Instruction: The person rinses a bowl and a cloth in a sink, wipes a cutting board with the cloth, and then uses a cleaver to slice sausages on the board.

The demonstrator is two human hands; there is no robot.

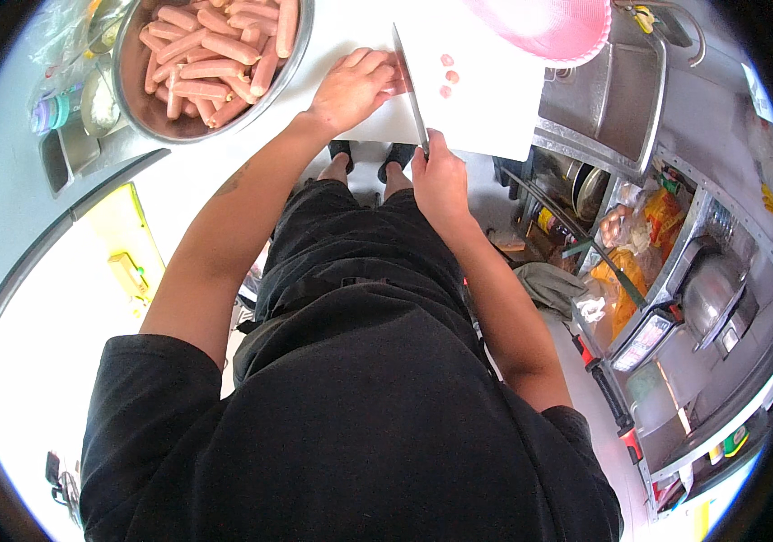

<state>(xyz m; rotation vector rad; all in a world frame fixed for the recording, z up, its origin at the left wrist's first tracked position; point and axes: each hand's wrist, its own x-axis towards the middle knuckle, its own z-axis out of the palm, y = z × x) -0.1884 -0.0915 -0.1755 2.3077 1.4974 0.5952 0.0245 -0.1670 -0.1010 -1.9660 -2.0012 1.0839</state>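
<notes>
My right hand (442, 173) grips the handle of a long kitchen knife (414, 91), its blade pointing away from me. Beneath the blade is a white cutting board (488, 129). My left hand (354, 89) presses down on pink sausage (397, 87) at the blade's left side; the fingers cover most of it, so I cannot tell how many pieces are there. Several small round sausage slices (446, 91) lie in a loose row right of the knife. To the left of my left hand stands a large metal bowl (301, 57) heaped with whole sausages (213, 68).
A pink plastic basket (549, 34) sits at the board's far right corner. Beyond it is a stainless steel sink (630, 108). Shelves (694, 210) with bags and a metal pot (715, 291) stand at right. Small containers (98, 101) are left of the bowl.
</notes>
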